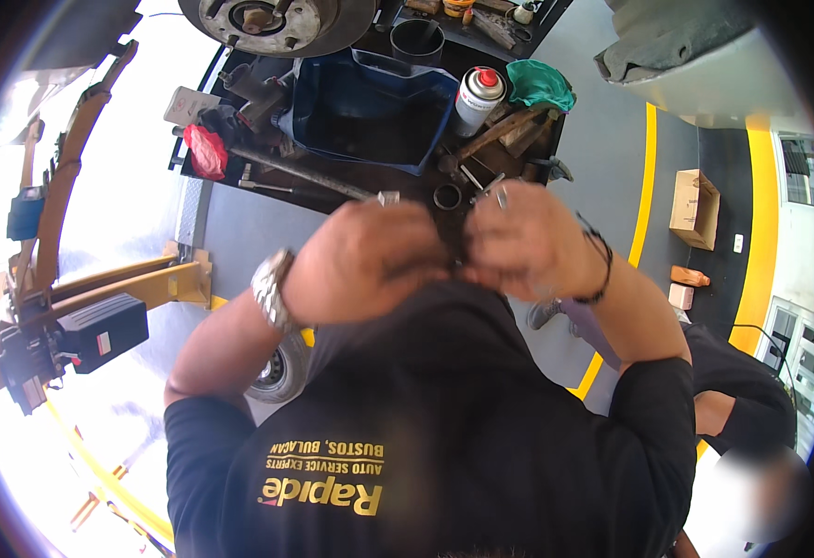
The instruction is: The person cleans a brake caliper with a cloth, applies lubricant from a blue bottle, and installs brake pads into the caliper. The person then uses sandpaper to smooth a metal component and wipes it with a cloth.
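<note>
My left hand (370,256) and my right hand (528,240) are close together in front of my chest, fingers curled in. Both are a little smeared by motion. Something dark and small seems to show between them, but what it is cannot be made out. Just beyond the hands is the near edge of a dark work cart (319,199). On it, nearest to them, lie a round metal ring (446,196), a long metal bar (305,174) and a hammer (500,135). Farther back sits a blue plastic tray (370,149).
Beside the tray stands a spray can (475,104) with a red cap, near a green cloth (539,84). A red crumpled cloth or bag (206,152) lies at left. A brake disc (300,28) overhangs the cart. Yellow lift arms (137,286) are at left; a co-worker's sleeve (747,400) is at right.
</note>
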Demonstrator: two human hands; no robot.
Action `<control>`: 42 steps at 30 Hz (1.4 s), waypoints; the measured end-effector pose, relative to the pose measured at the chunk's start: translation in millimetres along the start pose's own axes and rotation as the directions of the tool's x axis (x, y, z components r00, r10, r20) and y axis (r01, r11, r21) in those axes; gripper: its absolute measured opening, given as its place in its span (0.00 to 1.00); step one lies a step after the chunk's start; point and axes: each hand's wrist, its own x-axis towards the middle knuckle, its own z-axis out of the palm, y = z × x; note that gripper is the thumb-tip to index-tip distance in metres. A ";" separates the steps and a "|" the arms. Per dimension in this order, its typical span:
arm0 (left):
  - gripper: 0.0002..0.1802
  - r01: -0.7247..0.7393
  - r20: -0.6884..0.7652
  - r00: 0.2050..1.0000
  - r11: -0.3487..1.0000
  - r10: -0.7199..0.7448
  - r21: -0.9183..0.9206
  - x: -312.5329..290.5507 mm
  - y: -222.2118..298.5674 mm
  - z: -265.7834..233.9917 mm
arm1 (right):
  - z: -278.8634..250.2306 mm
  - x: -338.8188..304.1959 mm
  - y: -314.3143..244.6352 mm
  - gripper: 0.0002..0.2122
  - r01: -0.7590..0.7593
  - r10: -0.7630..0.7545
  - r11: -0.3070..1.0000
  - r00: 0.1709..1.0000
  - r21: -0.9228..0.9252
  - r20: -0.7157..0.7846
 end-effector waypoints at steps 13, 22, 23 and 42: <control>0.07 -0.342 0.210 0.939 0.799 0.272 0.495 -35.7 12.6 -24.7 | -46.3 -49.8 -39.3 0.08 -0.072 0.076 0.997 0.991 -0.039 0.109; 0.16 0.060 0.146 0.979 0.891 -0.140 0.451 28.1 -138.5 62.5 | 15.8 -138.5 -18.8 0.11 -0.652 0.625 0.757 0.742 -0.041 -0.244; 0.15 0.062 0.195 0.964 0.867 -0.179 0.494 31.5 -149.2 86.9 | 27.0 -143.2 -24.8 0.11 -0.687 0.665 0.726 0.708 -0.017 -0.238; 0.18 0.326 0.130 0.945 0.872 -0.299 -0.364 39.5 -52.6 46.2 | 6.5 -92.1 -44.5 0.20 -0.619 0.664 0.747 0.674 0.244 -0.324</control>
